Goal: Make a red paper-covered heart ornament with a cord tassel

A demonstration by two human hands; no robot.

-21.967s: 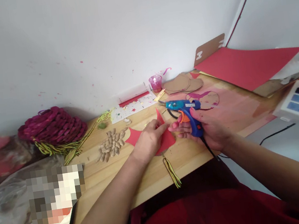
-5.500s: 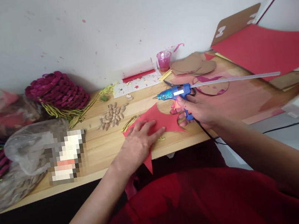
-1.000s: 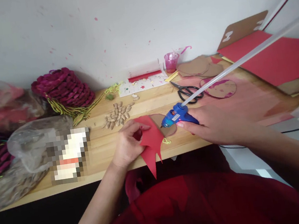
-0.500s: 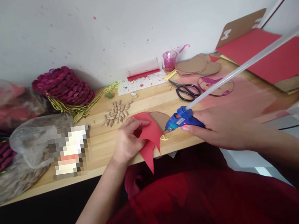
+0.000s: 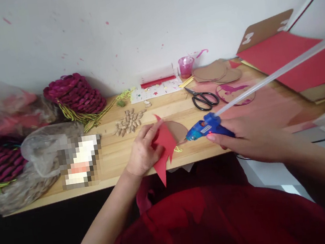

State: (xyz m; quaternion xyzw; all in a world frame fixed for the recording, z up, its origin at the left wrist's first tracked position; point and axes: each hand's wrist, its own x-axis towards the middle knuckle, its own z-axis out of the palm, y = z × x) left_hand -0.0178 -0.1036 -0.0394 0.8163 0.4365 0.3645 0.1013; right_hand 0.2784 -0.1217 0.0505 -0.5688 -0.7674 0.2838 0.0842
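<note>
My left hand (image 5: 145, 150) is closed on a jagged piece of red paper (image 5: 164, 141), with a pointed tip hanging past the table's front edge. Under the paper's right side lies a rounded piece of brown cardboard (image 5: 177, 130). A short bit of yellow-green yarn (image 5: 178, 149) pokes out below it. In my right hand (image 5: 248, 137) is a blue hot glue gun (image 5: 207, 126), gripped by its handle, a red light showing. Its nozzle points left, close to the cardboard's edge; whether it touches I cannot tell. A long clear glue stick (image 5: 266, 80) sticks out of the gun's back.
Peanuts (image 5: 128, 122) lie in a cluster beyond my left hand. Black scissors (image 5: 203, 98) rest near cardboard shapes (image 5: 214, 71) and a pink cup (image 5: 186, 66). Magenta woven pieces (image 5: 76, 95) and plastic bags (image 5: 44, 146) fill the left; red sheets (image 5: 289, 58) lie right.
The glue gun has shifted slightly right, away from the red paper. My left hand has turned the paper, so an upper tip now stands up. The whole view has swung a little.
</note>
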